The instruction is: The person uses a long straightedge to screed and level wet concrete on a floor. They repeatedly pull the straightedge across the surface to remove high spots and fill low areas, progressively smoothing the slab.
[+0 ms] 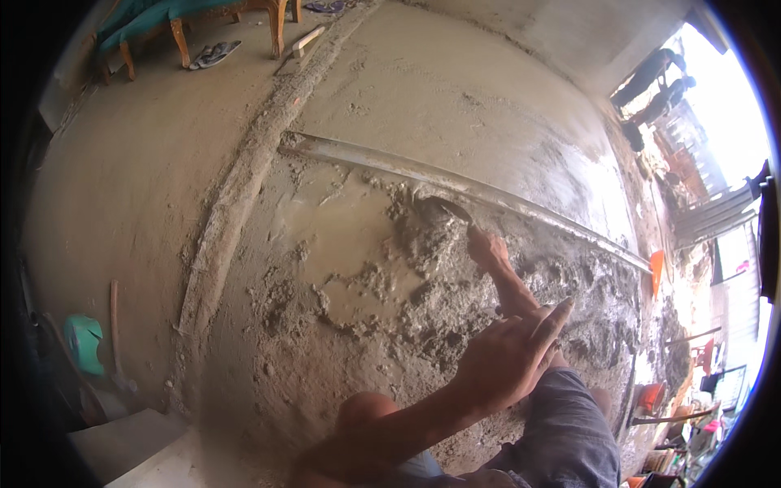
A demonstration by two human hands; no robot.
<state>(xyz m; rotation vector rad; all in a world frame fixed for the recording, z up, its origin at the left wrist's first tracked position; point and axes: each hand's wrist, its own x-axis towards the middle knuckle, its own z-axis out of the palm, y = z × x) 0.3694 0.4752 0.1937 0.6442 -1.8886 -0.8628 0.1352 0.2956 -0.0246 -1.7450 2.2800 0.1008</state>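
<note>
My right hand is closed around the handle of a trowel. Its dark blade rests in wet, lumpy mortar, close beside a long straightedge bar that lies across the floor. My left hand is held in front of my right forearm, with at least one finger stretched out; it holds nothing I can see. Whether it touches the forearm I cannot tell. Left of the trowel, a puddle of cloudy water lies in the rough mortar.
Smooth wet screed spreads beyond the bar. A raised mortar strip runs along the left. A wooden-legged seat and a wooden float are at the far left. Two people are outside at right; a shovel lies nearer.
</note>
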